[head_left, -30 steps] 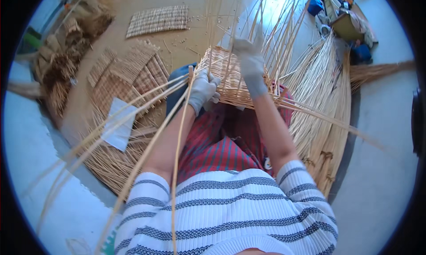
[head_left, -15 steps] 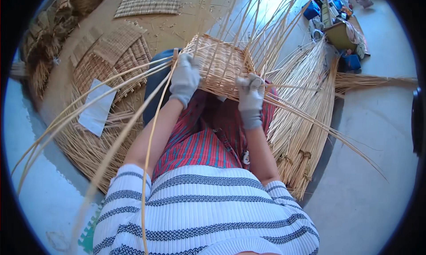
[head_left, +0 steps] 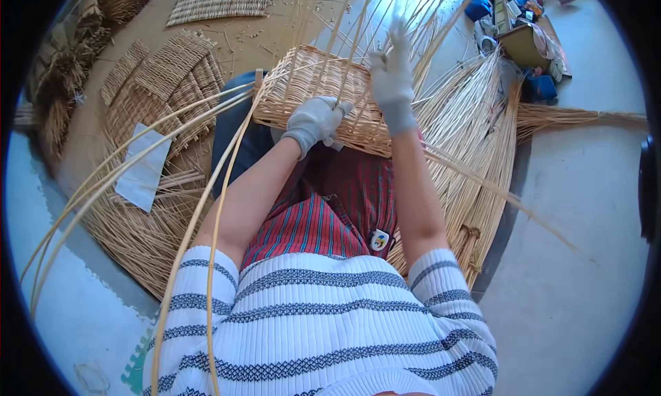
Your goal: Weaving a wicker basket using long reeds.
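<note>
While the basket [head_left: 323,100] rests on my lap, its inside is hidden. My gloved left hand [head_left: 313,120] curls closed on its near edge; my right hand [head_left: 392,76] pinches upright reeds [head_left: 358,24] at its right.

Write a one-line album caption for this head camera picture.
Gloved left hand rests on a half-woven tan wicker basket on the lap, while the gloved right hand reaches up among its upright pale straw stakes.

Small label [head_left: 379,240] on striped cloth [head_left: 323,217]
</note>
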The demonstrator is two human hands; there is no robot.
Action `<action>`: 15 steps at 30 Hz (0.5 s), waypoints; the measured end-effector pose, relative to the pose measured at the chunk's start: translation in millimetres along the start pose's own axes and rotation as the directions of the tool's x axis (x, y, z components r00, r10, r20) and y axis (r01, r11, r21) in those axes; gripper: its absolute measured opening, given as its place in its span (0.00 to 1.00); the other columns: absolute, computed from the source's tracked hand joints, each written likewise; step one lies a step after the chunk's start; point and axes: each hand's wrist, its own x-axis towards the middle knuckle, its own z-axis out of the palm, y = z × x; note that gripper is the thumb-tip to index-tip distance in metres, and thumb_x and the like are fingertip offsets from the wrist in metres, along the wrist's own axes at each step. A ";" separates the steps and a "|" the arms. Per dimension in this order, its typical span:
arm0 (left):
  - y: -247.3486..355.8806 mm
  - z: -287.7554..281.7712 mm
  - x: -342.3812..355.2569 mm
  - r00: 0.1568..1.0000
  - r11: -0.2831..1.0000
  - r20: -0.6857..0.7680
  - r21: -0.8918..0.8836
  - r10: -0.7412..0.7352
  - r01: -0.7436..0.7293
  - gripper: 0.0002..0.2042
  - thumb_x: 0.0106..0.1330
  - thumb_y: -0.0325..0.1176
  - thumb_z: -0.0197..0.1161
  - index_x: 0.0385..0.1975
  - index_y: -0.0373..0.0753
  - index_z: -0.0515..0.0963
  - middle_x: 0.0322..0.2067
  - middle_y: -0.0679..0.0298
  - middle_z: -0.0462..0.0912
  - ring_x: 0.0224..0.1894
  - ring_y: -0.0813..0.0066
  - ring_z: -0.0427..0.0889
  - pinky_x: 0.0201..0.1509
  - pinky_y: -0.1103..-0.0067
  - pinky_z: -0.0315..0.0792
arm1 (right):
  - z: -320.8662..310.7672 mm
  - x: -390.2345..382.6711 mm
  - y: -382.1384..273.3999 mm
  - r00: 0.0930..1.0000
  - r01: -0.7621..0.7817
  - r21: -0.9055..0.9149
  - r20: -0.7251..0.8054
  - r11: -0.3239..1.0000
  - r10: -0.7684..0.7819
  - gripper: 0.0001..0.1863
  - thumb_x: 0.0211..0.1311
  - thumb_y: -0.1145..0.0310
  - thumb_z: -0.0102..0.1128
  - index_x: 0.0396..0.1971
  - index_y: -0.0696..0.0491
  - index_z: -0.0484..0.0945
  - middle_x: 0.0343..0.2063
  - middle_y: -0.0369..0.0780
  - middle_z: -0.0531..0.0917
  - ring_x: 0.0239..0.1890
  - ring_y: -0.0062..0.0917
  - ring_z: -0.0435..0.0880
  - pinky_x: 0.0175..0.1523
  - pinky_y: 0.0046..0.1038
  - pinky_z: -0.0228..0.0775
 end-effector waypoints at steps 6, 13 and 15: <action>10.2 -3.1 4.0 0.981 0.970 0.031 0.145 0.191 -0.193 0.22 0.64 0.47 0.70 0.46 0.36 0.74 0.34 0.56 0.85 0.27 0.69 0.86 0.34 0.71 0.80 | -57.5 -124.9 9.1 0.791 -0.456 0.432 -0.204 0.778 0.576 0.14 0.80 0.63 0.42 0.59 0.47 0.60 0.30 0.41 0.86 0.17 0.13 0.73 0.17 0.16 0.57; 37.4 11.0 15.1 0.880 0.885 -0.362 0.449 0.307 -0.124 0.30 0.60 0.61 0.65 0.49 0.41 0.73 0.39 0.50 0.86 0.42 0.48 0.85 0.44 0.58 0.76 | -58.3 -111.9 -27.7 0.999 -0.049 0.308 0.010 0.950 0.048 0.11 0.71 0.79 0.47 0.50 0.56 0.71 0.32 0.39 0.82 0.39 0.26 0.83 0.52 0.29 0.75; 34.2 15.6 14.6 0.762 0.889 -0.484 0.373 0.430 -0.264 0.19 0.67 0.49 0.62 0.48 0.43 0.73 0.34 0.52 0.85 0.35 0.47 0.84 0.39 0.57 0.76 | -82.0 -114.6 -17.5 0.761 -0.483 0.647 -0.022 0.590 0.648 0.05 0.72 0.74 0.53 0.44 0.55 0.77 0.35 0.40 0.86 0.25 0.16 0.80 0.29 0.18 0.72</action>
